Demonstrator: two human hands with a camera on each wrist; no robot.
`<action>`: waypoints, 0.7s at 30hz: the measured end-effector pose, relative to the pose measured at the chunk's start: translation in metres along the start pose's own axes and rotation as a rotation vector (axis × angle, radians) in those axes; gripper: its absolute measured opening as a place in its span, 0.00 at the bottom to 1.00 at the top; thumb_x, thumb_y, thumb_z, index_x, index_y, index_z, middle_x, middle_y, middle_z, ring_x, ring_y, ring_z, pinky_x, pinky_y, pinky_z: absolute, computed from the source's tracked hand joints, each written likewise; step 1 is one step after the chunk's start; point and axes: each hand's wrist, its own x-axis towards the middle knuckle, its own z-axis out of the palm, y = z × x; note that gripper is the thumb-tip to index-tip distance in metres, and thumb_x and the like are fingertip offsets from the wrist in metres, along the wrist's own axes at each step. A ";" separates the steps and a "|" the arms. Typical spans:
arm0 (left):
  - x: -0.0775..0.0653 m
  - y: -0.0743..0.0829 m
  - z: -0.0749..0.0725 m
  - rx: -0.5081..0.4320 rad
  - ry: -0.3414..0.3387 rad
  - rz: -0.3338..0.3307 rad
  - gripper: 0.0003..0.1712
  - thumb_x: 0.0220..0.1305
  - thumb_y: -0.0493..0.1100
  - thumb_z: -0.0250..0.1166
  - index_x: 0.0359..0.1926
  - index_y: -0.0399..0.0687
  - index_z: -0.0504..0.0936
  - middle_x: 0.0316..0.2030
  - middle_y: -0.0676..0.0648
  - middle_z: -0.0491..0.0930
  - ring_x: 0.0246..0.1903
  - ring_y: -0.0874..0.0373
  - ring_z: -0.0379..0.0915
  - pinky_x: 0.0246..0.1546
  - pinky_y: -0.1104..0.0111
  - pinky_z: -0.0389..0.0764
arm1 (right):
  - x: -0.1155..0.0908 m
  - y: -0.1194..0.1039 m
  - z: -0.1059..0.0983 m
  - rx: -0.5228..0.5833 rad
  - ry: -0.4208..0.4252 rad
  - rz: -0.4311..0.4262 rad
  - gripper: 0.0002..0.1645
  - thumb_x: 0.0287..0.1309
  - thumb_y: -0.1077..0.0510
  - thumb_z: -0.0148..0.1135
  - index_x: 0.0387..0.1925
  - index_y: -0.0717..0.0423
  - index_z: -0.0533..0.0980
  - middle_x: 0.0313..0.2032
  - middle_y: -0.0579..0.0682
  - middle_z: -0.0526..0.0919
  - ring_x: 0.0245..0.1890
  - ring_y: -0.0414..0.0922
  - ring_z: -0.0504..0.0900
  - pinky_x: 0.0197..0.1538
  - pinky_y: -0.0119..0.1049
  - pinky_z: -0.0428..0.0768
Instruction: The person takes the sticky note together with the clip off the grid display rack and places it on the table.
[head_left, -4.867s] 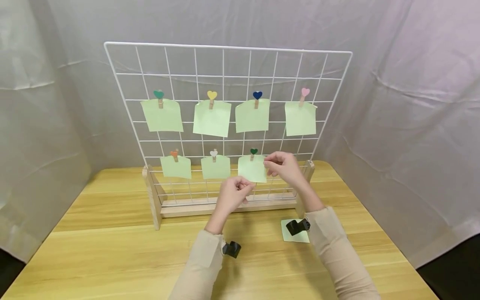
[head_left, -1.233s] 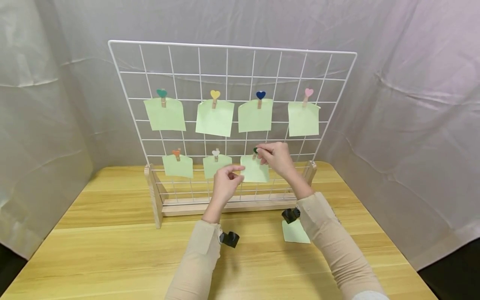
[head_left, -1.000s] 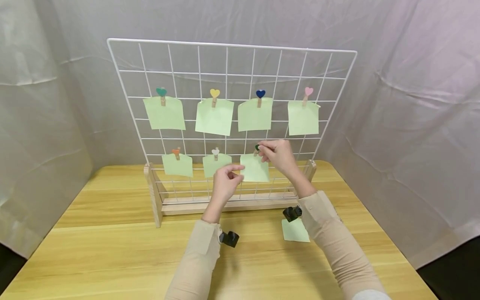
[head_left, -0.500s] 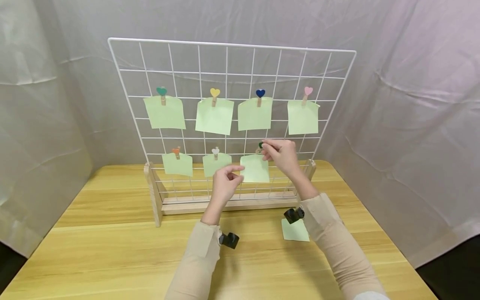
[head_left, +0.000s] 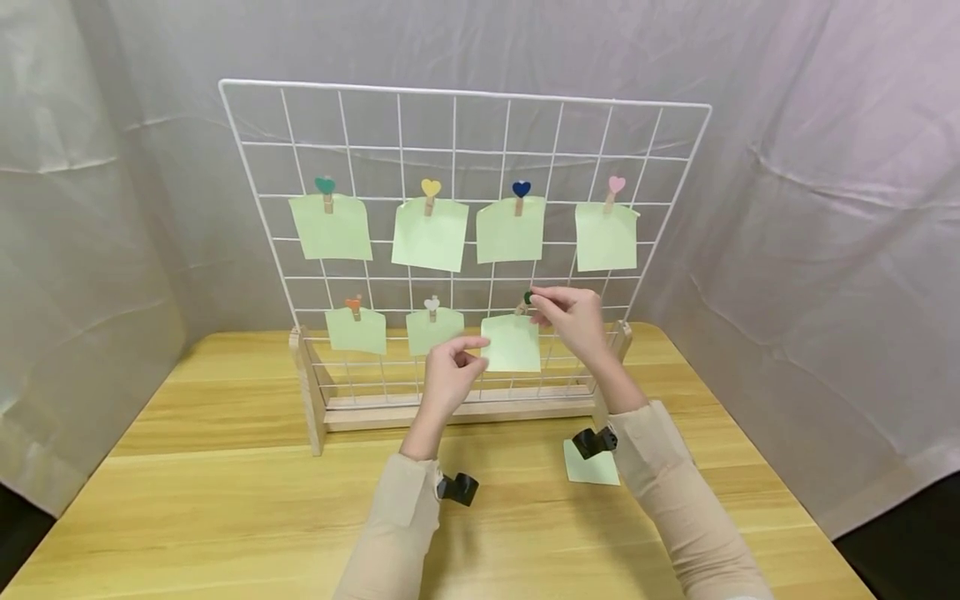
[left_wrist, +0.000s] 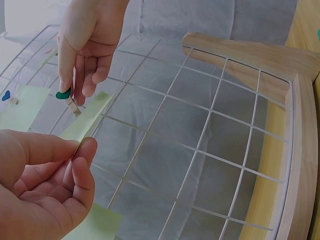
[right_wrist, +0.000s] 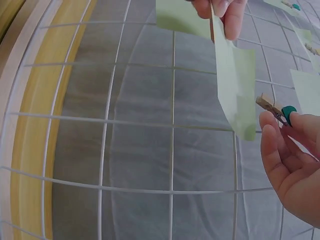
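My left hand (head_left: 448, 375) pinches the left edge of a pale green paper note (head_left: 512, 346) in front of the white wire grid (head_left: 480, 152). In my right hand (head_left: 576, 323), thumb and fingers pinch a small wooden clothespin (right_wrist: 267, 103) by the end with a dark green heart (right_wrist: 288, 114). The right wrist view shows a gap between the clothespin and the note's edge. Seen from the left wrist, the clothespin (left_wrist: 72, 105) tilts beside the note's top, and the note stands nearly edge-on, away from the wires.
Several green notes hang on the grid by heart clothespins; a note with a white-heart clip (head_left: 432, 306) is just left. Another note (head_left: 592, 464) lies on the wooden table (head_left: 225, 517) under the right wrist. A wooden stand (head_left: 306, 392) holds the grid. Grey cloth (head_left: 150, 250) surrounds the table.
My right hand has moved from the note's right edge to the dark green heart clothespin and drawn it off the note to the right. My left hand has taken hold of the note, now slightly lower.
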 end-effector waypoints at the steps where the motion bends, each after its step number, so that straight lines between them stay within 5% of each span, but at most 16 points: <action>1: 0.000 0.000 0.000 -0.001 -0.001 0.002 0.12 0.50 0.26 0.61 0.38 0.34 0.81 0.19 0.45 0.75 0.16 0.62 0.63 0.13 0.75 0.61 | -0.001 0.000 -0.001 0.012 0.003 0.006 0.10 0.53 0.72 0.56 0.37 0.77 0.75 0.27 0.69 0.79 0.24 0.63 0.77 0.28 0.41 0.79; 5: -0.002 -0.001 0.001 -0.003 -0.006 0.000 0.12 0.49 0.27 0.61 0.38 0.34 0.81 0.20 0.45 0.75 0.17 0.63 0.64 0.14 0.75 0.62 | -0.003 0.005 -0.002 0.063 0.012 0.012 0.08 0.52 0.73 0.56 0.35 0.78 0.75 0.27 0.70 0.78 0.25 0.62 0.78 0.28 0.34 0.79; 12: -0.006 -0.005 0.004 -0.004 -0.021 -0.028 0.12 0.49 0.27 0.61 0.38 0.33 0.81 0.20 0.46 0.74 0.17 0.62 0.64 0.14 0.75 0.63 | -0.004 0.034 -0.003 0.212 0.067 0.000 0.08 0.50 0.75 0.57 0.32 0.81 0.74 0.28 0.75 0.76 0.22 0.38 0.80 0.31 0.34 0.79; 21: -0.008 -0.014 0.006 -0.010 -0.035 -0.055 0.13 0.47 0.26 0.62 0.38 0.33 0.80 0.33 0.42 0.79 0.21 0.63 0.70 0.17 0.76 0.68 | -0.010 0.040 -0.007 0.246 0.119 0.030 0.06 0.49 0.75 0.57 0.31 0.79 0.74 0.27 0.68 0.78 0.22 0.40 0.80 0.31 0.32 0.79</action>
